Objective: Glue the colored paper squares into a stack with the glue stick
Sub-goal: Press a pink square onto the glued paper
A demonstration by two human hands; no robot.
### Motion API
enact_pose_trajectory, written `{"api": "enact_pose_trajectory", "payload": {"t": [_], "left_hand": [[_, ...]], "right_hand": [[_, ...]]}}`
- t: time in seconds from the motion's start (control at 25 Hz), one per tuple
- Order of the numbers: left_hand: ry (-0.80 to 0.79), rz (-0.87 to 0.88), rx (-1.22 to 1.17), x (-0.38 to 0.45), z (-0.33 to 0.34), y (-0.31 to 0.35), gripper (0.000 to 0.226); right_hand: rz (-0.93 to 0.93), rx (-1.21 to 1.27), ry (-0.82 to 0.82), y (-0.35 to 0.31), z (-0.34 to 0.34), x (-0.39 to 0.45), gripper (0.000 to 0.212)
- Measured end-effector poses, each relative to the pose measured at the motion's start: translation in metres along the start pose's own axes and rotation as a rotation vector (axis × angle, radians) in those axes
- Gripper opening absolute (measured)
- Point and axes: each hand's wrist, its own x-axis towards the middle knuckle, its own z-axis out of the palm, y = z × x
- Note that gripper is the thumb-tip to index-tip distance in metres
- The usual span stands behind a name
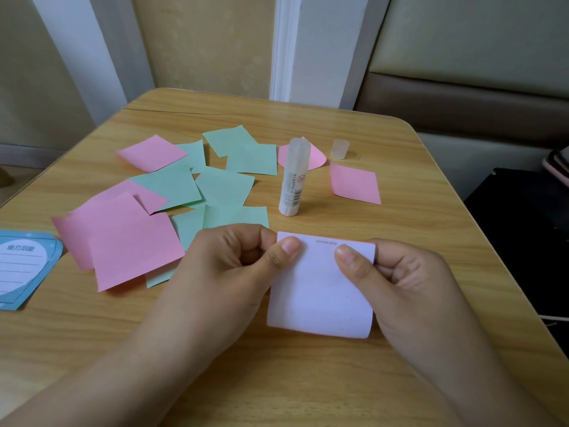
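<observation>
I see the desk (354,380) strewn from nine to twelve o'clock with loose pink and green squares (132,241). At six o'clock my left hand (228,266) and right hand (409,278) each pinch a top corner of the pale sheet (317,291), thumbs on its face, its lower edge curling. I judge this the aligning or pressing step. Next I need the glue stick (292,177), standing uncapped at twelve o'clock, cap (339,148) at one o'clock. Whether further squares sit beneath the sheet is hidden; a blue card (24,266) at nine o'clock is cut off.
</observation>
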Motion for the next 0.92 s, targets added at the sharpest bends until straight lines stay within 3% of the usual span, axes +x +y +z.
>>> {"api": "enact_pose_trajectory", "payload": {"t": [0.92], "left_hand": [[0.006, 0.007, -0.071, 0.0008, -0.0001, 0.0016, 0.044]], "right_hand": [[-0.012, -0.021, -0.005, -0.0030, -0.0003, 0.0006, 0.031]]}}
